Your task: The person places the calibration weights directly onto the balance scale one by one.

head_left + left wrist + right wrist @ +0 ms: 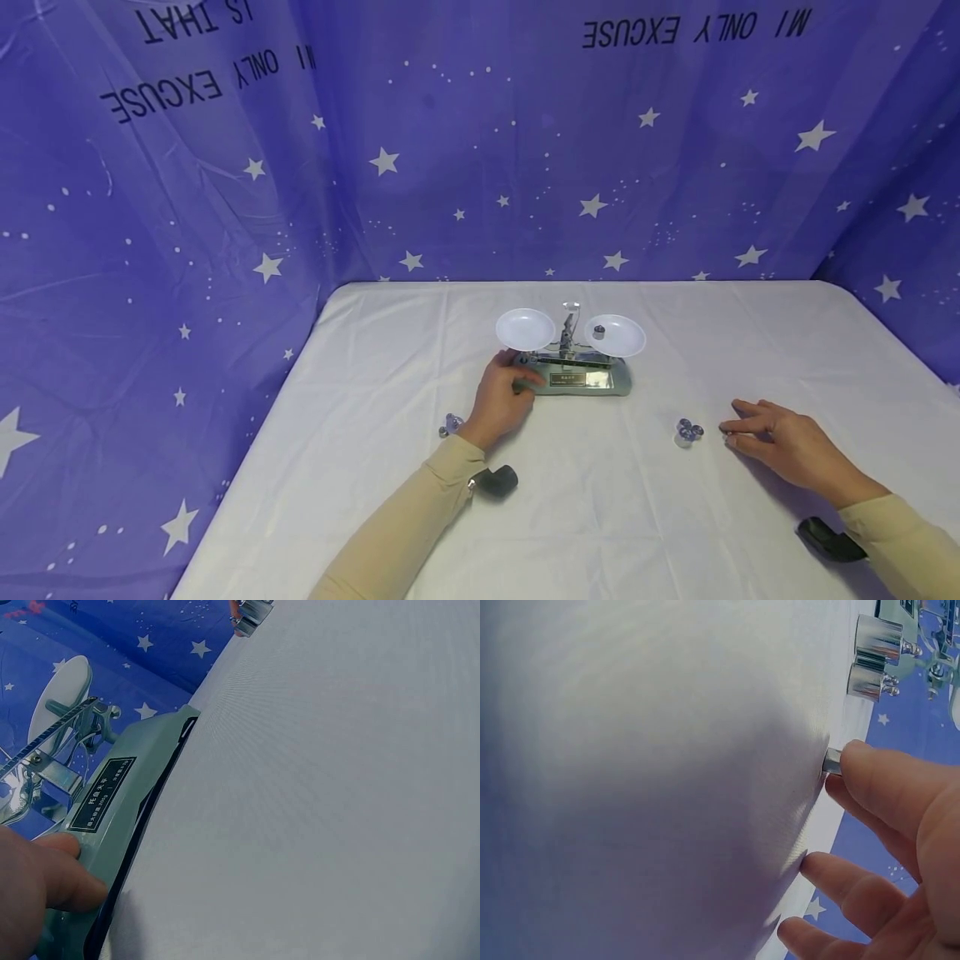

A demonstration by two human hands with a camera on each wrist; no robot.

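A pan balance (570, 381) with a green base and two white pans stands toward the back of the table. My left hand (501, 400) grips the left end of its base; in the left wrist view the thumb (75, 889) lies on the green metal near the label plate. One knobbed metal weight (599, 332) sits in the right pan (622, 337), while the left pan (525, 330) holds nothing visible. At the right, my right hand (791, 442) pinches a small metal weight (832, 761) between thumb and index finger, at the tablecloth. The other fingers are spread.
Several shiny weights (686, 432) stand grouped between the balance and my right hand. More small weights (451, 425) lie left of my left wrist. White cloth (585, 517) covers the table, and a blue star-printed curtain (465, 167) hangs behind it and at both sides.
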